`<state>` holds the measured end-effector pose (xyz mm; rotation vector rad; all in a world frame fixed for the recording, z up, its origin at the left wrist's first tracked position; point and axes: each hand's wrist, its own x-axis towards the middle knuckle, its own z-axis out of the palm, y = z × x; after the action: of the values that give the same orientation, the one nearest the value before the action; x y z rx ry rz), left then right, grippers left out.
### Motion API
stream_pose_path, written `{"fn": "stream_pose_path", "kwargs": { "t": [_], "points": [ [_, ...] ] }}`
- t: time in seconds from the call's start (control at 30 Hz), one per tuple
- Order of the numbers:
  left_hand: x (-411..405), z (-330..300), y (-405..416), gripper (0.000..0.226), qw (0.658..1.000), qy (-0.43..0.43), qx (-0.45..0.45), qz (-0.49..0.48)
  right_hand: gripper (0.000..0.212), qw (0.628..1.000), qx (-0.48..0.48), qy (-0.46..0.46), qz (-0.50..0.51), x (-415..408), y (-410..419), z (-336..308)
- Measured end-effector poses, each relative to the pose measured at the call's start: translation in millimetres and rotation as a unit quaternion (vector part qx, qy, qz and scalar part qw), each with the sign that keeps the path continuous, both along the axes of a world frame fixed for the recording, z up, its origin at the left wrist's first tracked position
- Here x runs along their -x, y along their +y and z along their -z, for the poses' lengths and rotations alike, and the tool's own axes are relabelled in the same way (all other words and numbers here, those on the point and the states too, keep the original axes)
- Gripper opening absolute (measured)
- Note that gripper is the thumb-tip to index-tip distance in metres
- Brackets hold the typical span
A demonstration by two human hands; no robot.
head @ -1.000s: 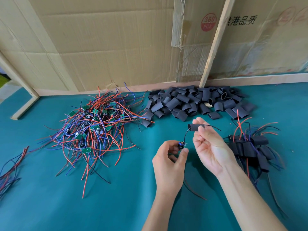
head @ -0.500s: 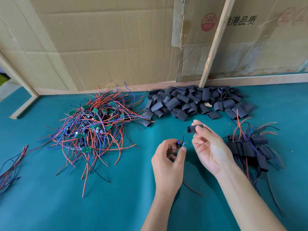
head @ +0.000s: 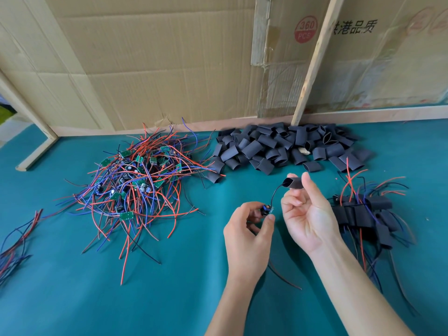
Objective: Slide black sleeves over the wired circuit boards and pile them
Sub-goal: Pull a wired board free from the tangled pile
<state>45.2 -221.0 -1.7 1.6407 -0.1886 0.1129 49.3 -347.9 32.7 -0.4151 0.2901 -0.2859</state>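
Sleeved boards (head: 363, 214) pile at right; many bare wired boards (head: 135, 185) remain left. Right hand (head: 308, 214) pinches a black sleeve (head: 294, 183), left hand (head: 249, 231) pinches a circuit board (head: 266, 210).

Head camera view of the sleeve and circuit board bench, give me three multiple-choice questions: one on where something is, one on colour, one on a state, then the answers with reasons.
1. Where does the heap of empty black sleeves lie?
A. against the cardboard wall at the back
B. under the left hand
C. at the table's near edge

2. What colour is the table cover?
A. grey
B. teal
C. white

3. How is the board in the left hand now?
A. fully sleeved
B. lying on the finished pile
C. bare, with one black wire running into the sleeve that the right hand pinches

Answers: 1 A, the heap sits below the cardboard. 2 B, teal shows everywhere. 3 C, the sleeve is held apart, above the board.
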Motion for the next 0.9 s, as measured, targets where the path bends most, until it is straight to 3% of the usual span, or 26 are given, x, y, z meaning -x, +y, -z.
{"fn": "stream_pose_path", "kwargs": {
  "t": [0.2,0.4,0.67,0.9],
  "points": [
    [0,0,0,0.015,1.000,-0.003,-0.012,0.001,0.040,0.998,0.043,0.035,-0.004,0,-8,-2],
    [0,-1,-1,0.015,1.000,0.001,-0.009,0.003,0.046,0.999,-0.005,0.014,0.041,1,-16,-8],
    [1,-1,0,0.015,1.000,0.000,-0.014,0.006,0.037,0.998,-0.023,0.028,0.054,4,-19,-11],
    [1,-2,0,0.015,1.000,-0.002,-0.009,-0.001,0.055,0.999,-0.024,0.041,0.025,4,-7,-12]
  ]
}}
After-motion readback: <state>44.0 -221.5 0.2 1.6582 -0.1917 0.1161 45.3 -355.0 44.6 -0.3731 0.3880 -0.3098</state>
